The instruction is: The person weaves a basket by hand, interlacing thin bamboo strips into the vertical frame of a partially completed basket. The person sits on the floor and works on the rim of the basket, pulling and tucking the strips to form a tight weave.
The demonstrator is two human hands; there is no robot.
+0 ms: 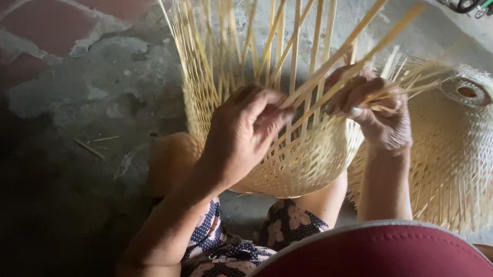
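Head view: both hands' fingers (268, 108) pinch strips of half-woven bamboo basket (299, 163).

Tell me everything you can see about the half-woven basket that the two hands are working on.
The half-woven basket looks made of pale yellow bamboo-like strips. Its rounded lower part is closely woven in an open lattice; from it many loose strips fan upward and to the right, unwoven. It rests tilted on the person's lap, above the knees. The left hand grips strips at its front; the right hand holds strips at its right side.
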